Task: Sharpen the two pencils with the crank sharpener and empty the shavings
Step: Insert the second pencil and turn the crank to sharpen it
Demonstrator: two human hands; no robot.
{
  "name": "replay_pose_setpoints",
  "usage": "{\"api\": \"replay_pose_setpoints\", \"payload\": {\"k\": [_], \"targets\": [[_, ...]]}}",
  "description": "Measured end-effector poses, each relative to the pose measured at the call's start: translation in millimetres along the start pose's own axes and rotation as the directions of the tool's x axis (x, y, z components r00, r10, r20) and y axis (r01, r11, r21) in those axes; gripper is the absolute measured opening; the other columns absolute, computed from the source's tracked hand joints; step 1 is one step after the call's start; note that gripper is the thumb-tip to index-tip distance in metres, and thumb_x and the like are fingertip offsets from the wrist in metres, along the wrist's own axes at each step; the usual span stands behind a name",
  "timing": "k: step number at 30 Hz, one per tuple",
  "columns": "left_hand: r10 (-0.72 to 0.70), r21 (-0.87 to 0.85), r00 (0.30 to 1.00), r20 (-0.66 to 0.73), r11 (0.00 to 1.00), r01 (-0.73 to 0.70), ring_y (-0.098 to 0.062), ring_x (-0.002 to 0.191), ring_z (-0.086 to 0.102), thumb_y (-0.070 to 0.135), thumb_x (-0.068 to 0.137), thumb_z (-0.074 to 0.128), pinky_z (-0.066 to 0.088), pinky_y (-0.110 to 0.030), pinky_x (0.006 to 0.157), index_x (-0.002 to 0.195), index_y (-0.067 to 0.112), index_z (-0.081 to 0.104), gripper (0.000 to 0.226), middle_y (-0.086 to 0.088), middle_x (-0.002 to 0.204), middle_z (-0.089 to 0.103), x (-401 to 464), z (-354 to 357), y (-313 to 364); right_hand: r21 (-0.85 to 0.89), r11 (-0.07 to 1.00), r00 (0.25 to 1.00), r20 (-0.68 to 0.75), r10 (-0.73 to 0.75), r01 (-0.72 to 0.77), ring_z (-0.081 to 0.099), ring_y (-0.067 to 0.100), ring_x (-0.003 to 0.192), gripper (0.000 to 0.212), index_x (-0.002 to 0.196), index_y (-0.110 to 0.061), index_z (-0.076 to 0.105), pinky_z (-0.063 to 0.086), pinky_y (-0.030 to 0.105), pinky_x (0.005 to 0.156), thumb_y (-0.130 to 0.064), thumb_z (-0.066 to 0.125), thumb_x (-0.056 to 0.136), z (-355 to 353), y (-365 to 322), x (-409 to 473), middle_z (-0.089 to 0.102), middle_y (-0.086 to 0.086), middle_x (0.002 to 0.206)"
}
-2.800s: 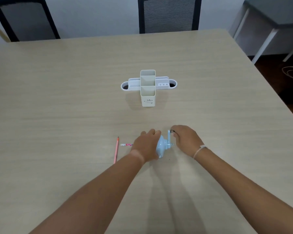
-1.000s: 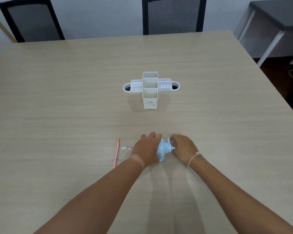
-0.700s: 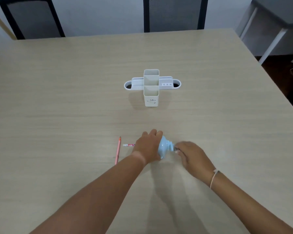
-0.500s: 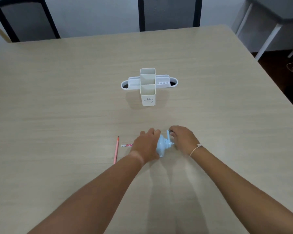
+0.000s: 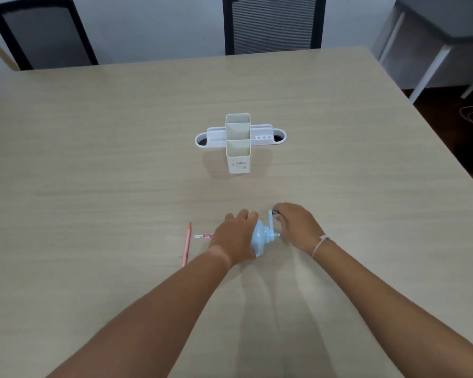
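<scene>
Fingers of the left hand (image 5: 236,237) curled over the blue sharpener (image 5: 260,238), pressing it to the table (image 5: 93,173). Right hand (image 5: 298,225) pinched the crank (image 5: 271,222), raised at its far end. One pencil (image 5: 204,236) stuck out left from under the left hand; another pencil (image 5: 186,245) lay loose just left, tip pointing far. White organizer (image 5: 238,143) stood well beyond.

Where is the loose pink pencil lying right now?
In the head view, the slim pink pencil lies flat on the pale wooden table, point away from the person, left of the left hand that steadies the light blue crank sharpener.
</scene>
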State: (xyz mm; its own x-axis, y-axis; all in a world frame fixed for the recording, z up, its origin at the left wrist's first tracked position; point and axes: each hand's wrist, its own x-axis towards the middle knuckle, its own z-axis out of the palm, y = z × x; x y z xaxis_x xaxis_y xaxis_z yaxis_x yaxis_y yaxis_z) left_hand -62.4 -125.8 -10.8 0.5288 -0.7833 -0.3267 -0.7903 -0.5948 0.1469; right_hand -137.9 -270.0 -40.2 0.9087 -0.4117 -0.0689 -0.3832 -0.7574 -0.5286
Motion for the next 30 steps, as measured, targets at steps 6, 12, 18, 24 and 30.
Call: {"api": "replay_pose_setpoints", "payload": {"k": [6,12,18,24,30], "targets": [[-0.001,-0.006,1.000,-0.006,1.000,0.001,-0.031,0.104,0.047,0.027,0.072,0.071,0.040,-0.034,0.067,0.126,0.013,0.038,0.064,-0.005,0.121,0.045,0.1,0.1,-0.5,0.002,0.999,0.989,0.145,-0.035,0.035,0.060,0.034,0.093,0.049,0.092,-0.002,0.063,0.041,0.034,0.075,-0.033,0.027,0.079,29.6,7.4,-46.3,0.067,0.019,0.097],[0.002,-0.006,1.000,-0.003,1.000,-0.002,-0.030,0.102,0.047,0.028,0.072,0.072,0.042,-0.034,0.066,0.125,0.014,0.038,0.065,-0.005,0.119,0.046,0.3,0.8,-0.5,0.038,0.992,0.992,-0.038,-0.122,0.123,0.057,0.028,0.083,0.027,0.090,-0.007,0.062,0.025,0.018,0.067,-0.019,0.038,0.085,-7.4,-10.7,-60.6,0.066,0.011,0.088],[0.000,-0.015,1.000,0.009,1.000,0.000,-0.030,0.102,0.047,0.027,0.071,0.071,0.042,-0.034,0.067,0.122,0.013,0.040,0.062,-0.005,0.119,0.046,0.9,0.1,-0.3,-0.033,0.999,0.999,0.028,0.034,-0.033,0.056,0.032,0.095,0.016,0.096,-0.005,0.058,0.035,0.032,0.071,-0.009,0.043,0.091,14.5,8.7,4.7,0.064,0.015,0.101],[0.004,-0.013,1.000,0.005,1.000,-0.004,-0.027,0.099,0.046,0.022,0.072,0.070,0.042,-0.032,0.064,0.121,0.014,0.039,0.059,-0.005,0.117,0.045,0.6,1.0,-1.4,-0.004,0.997,0.983,0.167,-0.072,0.074,0.059,0.031,0.090,0.047,0.092,-0.007,0.063,0.032,0.027,0.068,-0.036,0.028,0.081,33.1,12.7,-57.8,0.066,0.013,0.094],[0.010,-0.027,1.000,0.003,1.000,-0.010,-0.027,0.098,0.045,0.025,0.071,0.072,0.042,-0.033,0.064,0.122,0.014,0.039,0.061,-0.005,0.117,0.045,1.1,1.1,-1.4,0.017,0.986,0.984,-0.066,-0.165,0.167,0.056,0.024,0.080,0.031,0.091,-0.007,0.062,0.027,0.017,0.068,-0.024,0.036,0.086,-7.3,-8.9,-58.5,0.066,0.010,0.084]]}}
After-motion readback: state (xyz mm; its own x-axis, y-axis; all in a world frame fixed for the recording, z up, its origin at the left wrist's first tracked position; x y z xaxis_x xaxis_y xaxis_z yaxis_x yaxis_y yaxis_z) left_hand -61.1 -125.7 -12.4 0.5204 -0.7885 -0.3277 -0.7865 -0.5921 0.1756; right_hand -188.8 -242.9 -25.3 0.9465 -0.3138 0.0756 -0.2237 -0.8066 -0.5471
